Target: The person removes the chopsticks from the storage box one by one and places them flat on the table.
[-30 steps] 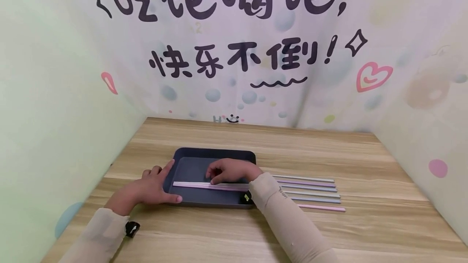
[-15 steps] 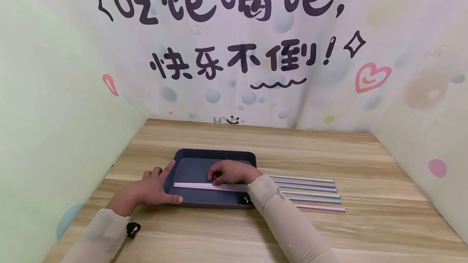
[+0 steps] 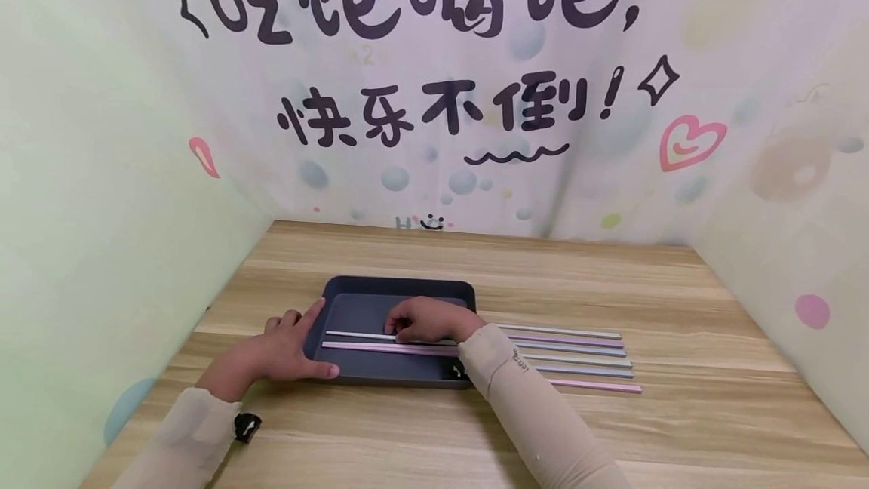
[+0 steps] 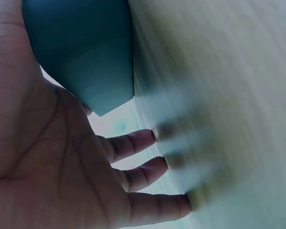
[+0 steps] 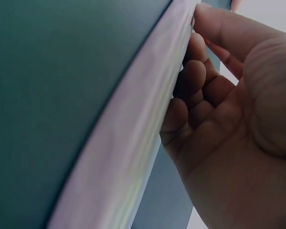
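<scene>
A dark grey rectangular tray (image 3: pixel 360 312) lies on the table. Around its left end my left hand (image 3: pixel 281 349) is spread, thumb at the near rim and index finger along the left side. The left wrist view shows the tray's corner (image 4: pixel 93 71) between thumb and palm, the other fingertips on the table. Over the tray, thumb and fingers of my right hand (image 3: pixel 431 319) pinch a white chopstick (image 3: pixel 353 334). Just nearer to me, pink chopsticks (image 3: pixel 366 348) lie across the tray. My right wrist and sleeve hide the right ends of these.
Several chopsticks (image 3: pixel 584 349) in grey, purple and pale tones lie side by side right of the tray, partly behind the right sleeve. A pink chopstick (image 3: pixel 604 386) lies nearest to me there. A printed curtain (image 3: pixel 421 195) closes off the back, with walls left and right.
The white chopstick has come apart from the pink ones and shifted away from me, leaving a narrow gap. The right hand moved only slightly; the left hand and tray stay in place.
</scene>
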Motion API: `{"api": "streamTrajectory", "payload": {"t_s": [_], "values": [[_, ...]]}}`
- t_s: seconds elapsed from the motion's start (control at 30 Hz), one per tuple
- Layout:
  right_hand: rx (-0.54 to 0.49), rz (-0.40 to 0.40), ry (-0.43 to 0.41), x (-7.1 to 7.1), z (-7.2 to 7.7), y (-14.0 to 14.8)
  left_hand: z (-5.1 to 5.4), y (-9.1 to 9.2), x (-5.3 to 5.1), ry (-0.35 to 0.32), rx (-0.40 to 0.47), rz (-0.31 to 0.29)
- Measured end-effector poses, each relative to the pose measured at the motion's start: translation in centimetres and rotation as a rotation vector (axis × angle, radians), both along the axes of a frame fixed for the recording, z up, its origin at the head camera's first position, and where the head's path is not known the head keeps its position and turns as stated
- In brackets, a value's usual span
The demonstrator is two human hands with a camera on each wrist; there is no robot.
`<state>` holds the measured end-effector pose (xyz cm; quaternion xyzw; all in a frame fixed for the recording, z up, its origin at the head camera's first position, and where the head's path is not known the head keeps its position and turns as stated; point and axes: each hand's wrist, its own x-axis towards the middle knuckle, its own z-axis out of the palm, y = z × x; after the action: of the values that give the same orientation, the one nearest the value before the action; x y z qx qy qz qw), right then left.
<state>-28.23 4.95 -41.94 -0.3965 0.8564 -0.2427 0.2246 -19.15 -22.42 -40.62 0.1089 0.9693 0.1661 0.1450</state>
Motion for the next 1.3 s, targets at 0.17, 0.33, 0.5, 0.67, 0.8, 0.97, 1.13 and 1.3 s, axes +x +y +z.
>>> {"api": "streamTrajectory", "payload": {"t_s": [0.17, 0.33, 0.5, 0.67, 0.8, 0.97, 1.13, 1.3], "values": [[0.015, 0.004, 0.052, -0.1, -0.1, 0.0, 0.0, 0.0, -0.1, 0.009, -0.001, -0.005], [0.022, 0.006, 0.074, -0.1, -0.1, -0.1, 0.0, 0.0, -0.1, 0.008, 0.001, -0.009], [0.036, 0.010, 0.121, -0.1, -0.2, -0.3, 0.0, 0.0, -0.1, 0.003, 0.010, -0.013], [0.037, 0.010, 0.150, 0.1, -0.2, -0.3, -0.1, 0.0, -0.1, 0.000, 0.015, -0.010], [0.036, 0.011, 0.144, 0.1, 0.0, -0.2, -0.2, 0.0, -0.2, 0.003, 0.014, -0.011], [0.038, 0.011, 0.142, 0.0, 0.4, -0.1, -0.4, 0.1, -0.3, 0.008, 0.017, -0.015], [0.044, 0.023, 0.133, -0.3, 1.1, -0.1, -0.4, -0.1, -0.3, 0.005, -0.004, -0.011], [0.054, 0.035, 0.116, -0.5, 2.0, 0.0, -0.3, -0.3, -0.2, 0.007, 0.008, -0.015]]}}
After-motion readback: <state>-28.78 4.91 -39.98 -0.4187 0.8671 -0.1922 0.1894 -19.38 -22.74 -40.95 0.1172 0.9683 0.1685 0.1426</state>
